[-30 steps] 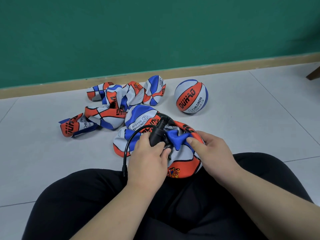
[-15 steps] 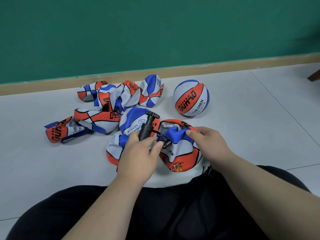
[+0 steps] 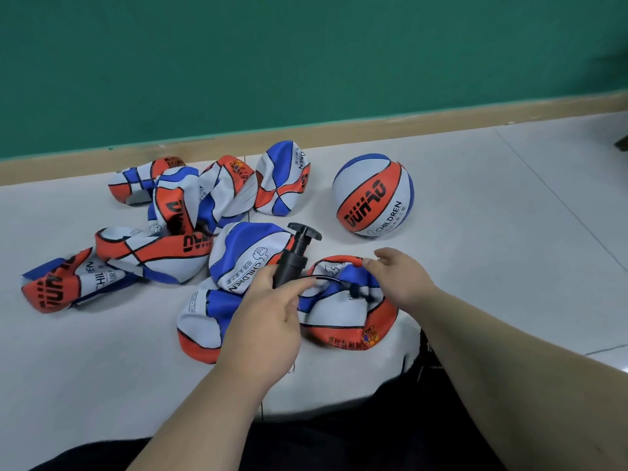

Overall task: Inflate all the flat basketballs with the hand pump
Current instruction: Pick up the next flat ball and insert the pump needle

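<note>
My left hand (image 3: 268, 314) grips the barrel of the black hand pump (image 3: 295, 254), whose T-handle points up and away. A thin black hose runs from the pump to a nozzle lying on the flat red, white and blue basketball (image 3: 346, 317) in front of me. My right hand (image 3: 401, 277) hovers over that ball's far edge with fingers relaxed, holding nothing. Another flat ball (image 3: 244, 253) lies under and left of the pump. Several more flat balls (image 3: 190, 212) are heaped at the left. One round, inflated basketball (image 3: 372, 195) stands at the back right.
I sit on a pale tiled floor (image 3: 509, 232) with my black-clad legs (image 3: 373, 436) at the bottom. A wooden skirting board (image 3: 373, 127) and a green wall run across the back. A dark furniture leg (image 3: 622, 141) shows at the far right edge.
The flat ball and pump moved from my lap out onto the floor. My right hand let go of the ball's blue fold and lifted off. The pump's handle now stands clear.
</note>
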